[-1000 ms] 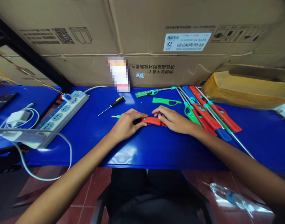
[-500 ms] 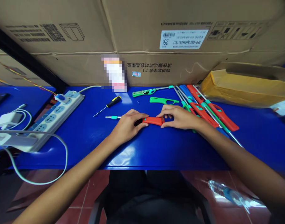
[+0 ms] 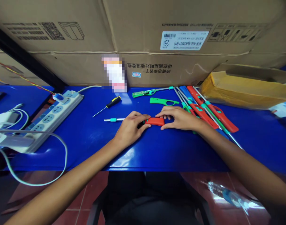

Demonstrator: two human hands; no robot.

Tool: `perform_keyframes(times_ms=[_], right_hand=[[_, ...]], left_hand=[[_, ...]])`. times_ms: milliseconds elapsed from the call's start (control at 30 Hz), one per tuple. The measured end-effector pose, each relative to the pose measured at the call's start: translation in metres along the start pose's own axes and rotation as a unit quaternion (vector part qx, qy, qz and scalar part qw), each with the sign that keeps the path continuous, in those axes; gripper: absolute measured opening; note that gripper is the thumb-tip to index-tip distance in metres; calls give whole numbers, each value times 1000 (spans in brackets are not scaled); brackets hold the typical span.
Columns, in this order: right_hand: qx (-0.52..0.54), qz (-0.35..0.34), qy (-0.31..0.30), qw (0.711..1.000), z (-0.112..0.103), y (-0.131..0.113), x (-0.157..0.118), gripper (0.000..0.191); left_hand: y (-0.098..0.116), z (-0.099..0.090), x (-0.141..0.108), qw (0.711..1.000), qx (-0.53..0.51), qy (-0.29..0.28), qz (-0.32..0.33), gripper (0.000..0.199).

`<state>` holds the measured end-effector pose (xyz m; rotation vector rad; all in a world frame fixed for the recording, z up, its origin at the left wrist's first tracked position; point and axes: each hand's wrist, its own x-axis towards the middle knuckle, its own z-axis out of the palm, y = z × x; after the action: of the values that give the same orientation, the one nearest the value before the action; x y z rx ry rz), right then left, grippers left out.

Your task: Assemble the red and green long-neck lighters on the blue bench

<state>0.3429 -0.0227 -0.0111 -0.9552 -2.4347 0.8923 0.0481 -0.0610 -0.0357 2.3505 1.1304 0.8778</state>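
Note:
My left hand (image 3: 131, 127) pinches the left part of a red lighter (image 3: 155, 121); its metal tube with a teal collar (image 3: 113, 120) sticks out on the far side of that hand. Thumb and fingers of my right hand (image 3: 177, 118) sit around the lighter's right end, touching or very near it. Behind the hands lie a green handle shell (image 3: 164, 101) and an opened green lighter (image 3: 143, 93) with its inner parts showing. A black and yellow screwdriver (image 3: 113, 102) rests to the left.
Several red, green and blue lighters (image 3: 210, 114) lie piled at the right, near an open cardboard box (image 3: 246, 89). A power strip (image 3: 55, 120) with white cables is at the left. A blurred upright object (image 3: 115, 73) leans against the large carton (image 3: 138, 37) behind.
The red lighter has shifted slightly right with my left hand, and its tube has tilted a little. The fingers of my right hand have loosened slightly at its right end.

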Motion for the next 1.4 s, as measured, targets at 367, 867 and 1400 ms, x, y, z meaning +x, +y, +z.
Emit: perform_keyframes(times_ms=[367,867,1400], right_hand=[[-30,-11,-1,999,0,-17,-2,34],[-126,15,26,992,17,-28,-1,21],[-116,-4,24,993,14,-20,-2,27]], left_hand=[[0,2,1,1000,-17,-4,19,27],[1,-2,1,999,-4,-17,39,24],[1,-6,-3,1000,-23,-5,18,33]])
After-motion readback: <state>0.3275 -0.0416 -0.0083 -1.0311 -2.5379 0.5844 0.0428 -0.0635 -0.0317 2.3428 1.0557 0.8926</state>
